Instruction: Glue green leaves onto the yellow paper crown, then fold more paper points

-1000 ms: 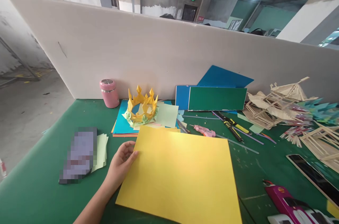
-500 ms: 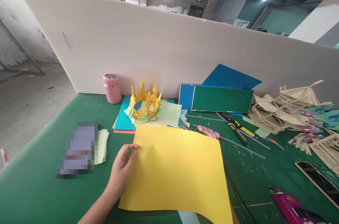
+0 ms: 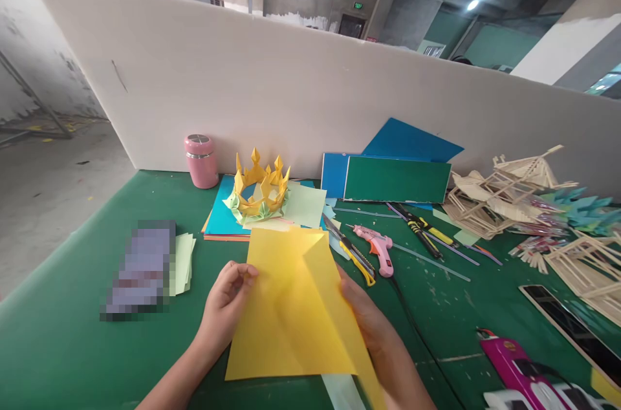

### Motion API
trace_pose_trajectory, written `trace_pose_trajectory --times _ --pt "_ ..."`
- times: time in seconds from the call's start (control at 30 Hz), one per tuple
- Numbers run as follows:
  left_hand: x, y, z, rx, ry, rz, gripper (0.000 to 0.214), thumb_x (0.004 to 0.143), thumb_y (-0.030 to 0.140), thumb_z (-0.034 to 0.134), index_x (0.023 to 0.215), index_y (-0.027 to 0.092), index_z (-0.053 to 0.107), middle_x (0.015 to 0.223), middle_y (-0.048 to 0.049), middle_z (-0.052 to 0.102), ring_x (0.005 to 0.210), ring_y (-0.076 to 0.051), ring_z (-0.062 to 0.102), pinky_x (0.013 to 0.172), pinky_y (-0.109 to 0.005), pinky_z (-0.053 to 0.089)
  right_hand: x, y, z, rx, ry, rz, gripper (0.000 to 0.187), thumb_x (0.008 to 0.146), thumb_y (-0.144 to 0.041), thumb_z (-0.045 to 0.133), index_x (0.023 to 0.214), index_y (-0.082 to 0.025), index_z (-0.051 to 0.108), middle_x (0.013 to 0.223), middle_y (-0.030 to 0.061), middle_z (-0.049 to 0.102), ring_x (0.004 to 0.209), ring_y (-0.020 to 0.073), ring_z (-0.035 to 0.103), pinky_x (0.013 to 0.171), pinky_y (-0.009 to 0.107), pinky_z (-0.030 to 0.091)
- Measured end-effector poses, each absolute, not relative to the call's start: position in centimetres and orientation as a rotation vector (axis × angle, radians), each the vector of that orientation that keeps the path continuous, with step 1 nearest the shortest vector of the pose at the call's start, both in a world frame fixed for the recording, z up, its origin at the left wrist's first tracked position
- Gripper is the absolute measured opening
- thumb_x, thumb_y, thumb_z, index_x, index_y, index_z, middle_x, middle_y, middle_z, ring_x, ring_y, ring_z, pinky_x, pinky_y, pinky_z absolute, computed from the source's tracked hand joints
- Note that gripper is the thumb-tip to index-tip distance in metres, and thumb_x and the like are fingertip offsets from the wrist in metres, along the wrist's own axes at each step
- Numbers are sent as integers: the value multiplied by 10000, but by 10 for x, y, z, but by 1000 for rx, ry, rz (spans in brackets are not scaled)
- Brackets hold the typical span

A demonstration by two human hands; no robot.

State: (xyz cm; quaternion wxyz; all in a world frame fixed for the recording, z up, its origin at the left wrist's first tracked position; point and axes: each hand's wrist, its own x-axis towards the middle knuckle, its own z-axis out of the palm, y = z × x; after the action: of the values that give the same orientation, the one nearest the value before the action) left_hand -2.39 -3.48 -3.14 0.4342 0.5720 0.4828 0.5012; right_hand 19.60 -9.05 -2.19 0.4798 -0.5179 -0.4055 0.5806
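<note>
Faced a pale board (image 3: pixel 272 93) standing upright along the back of a green table (image 3: pixel 63 345). Had a yellow sheet of paper (image 3: pixel 284 313) in front, over the near middle of the table, bent on its right side along a slanting ridge; could not tell whether any part rested on the tabletop. Had wooden-stick models (image 3: pixel 490 203) well off to the right and, leaning against the pale board, a green panel (image 3: pixel 398 180) overlapping a blue panel (image 3: pixel 334 174). Pinched the sheet's left edge between thumb and fingers of the left hand (image 3: pixel 231 293). Had the right hand (image 3: pixel 366 316) at the opposite edge, fingertips hidden by the paper; could not tell whether gripping or merely pressing. Had a stack of blue card (image 3: pixel 218 221) near the sheet's far edge, bearing an upright yellow crown (image 3: pixel 253 203) with pale green around its base. Had a blurred purple object (image 3: pixel 145 268) to the left, just beside pale green slips (image 3: pixel 184 264). Had a magenta power strip (image 3: pixel 514 365) and a dark-screened device (image 3: pixel 572 326) at the near right, and a pink cup (image 3: pixel 201 167) by the back edge. Saw, just beyond the right hand, a pink glue gun (image 3: pixel 381 245) trailing a black cord (image 3: pixel 412 326), with a yellow-handled cutter (image 3: pixel 356 258) lying between gun and sheet.
</note>
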Motion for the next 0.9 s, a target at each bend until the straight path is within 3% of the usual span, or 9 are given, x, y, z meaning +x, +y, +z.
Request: trace_pose_trajectory --times 0.07,0.17,0.37,0.53,0.63,0.77,0.9 --pt "-23 -38 -27 1442 1175 1176 258 725 465 622 682 211 620 688 -3 491 640 -158 501 562 -252 425 193 -88 -23 -1134 -878 1531 599 772 -548 646 1276 -269 481 1170 84 648 1055 297 622 836 432 522" --pt "-23 -44 -19 1472 1174 1072 291 739 494 598 687 212 647 678 -13 538 643 -171 518 569 -261 435 185 -85 -21 -1088 -754 1536 819 684 -540 726 1375 -310 352 1253 70 614 1104 309 606 875 449 511" --pt "-20 -51 -19 1414 1172 1012 315 655 524 655 721 216 653 752 -42 657 739 -227 608 652 -312 496 164 -81 -16 -1288 -867 1346 849 780 -618 579 1464 -349 154 1468 43 393 1279 249 462 1011 391 441" --pt "-17 -53 -25 1249 1226 1020 379 585 497 725 739 229 507 744 5 615 710 -206 620 610 -313 518 158 -75 -6 -1323 -926 1357 843 783 -639 553 1472 -336 174 1542 3 241 1398 224 273 1107 384 325" --pt "-18 -54 -23 977 1096 1025 475 573 476 764 777 247 402 789 31 629 658 -194 652 554 -321 539 165 -73 5 -1170 -933 1541 789 774 -578 610 1444 -349 261 1519 8 309 1341 249 383 1041 399 406" --pt "-20 -55 -17 823 1007 1070 559 552 426 801 848 265 355 787 31 681 655 -210 689 556 -331 560 175 -73 7 -976 -890 1744 664 709 -436 722 1311 -315 470 1353 36 546 1203 274 540 975 419 457" --pt "-20 -56 -16 861 1074 1044 706 555 480 779 1076 258 357 657 37 690 580 -232 689 514 -335 552 178 -75 -11 -926 -828 1801 554 640 -353 784 1149 -248 591 1167 54 675 1084 281 622 949 433 468"
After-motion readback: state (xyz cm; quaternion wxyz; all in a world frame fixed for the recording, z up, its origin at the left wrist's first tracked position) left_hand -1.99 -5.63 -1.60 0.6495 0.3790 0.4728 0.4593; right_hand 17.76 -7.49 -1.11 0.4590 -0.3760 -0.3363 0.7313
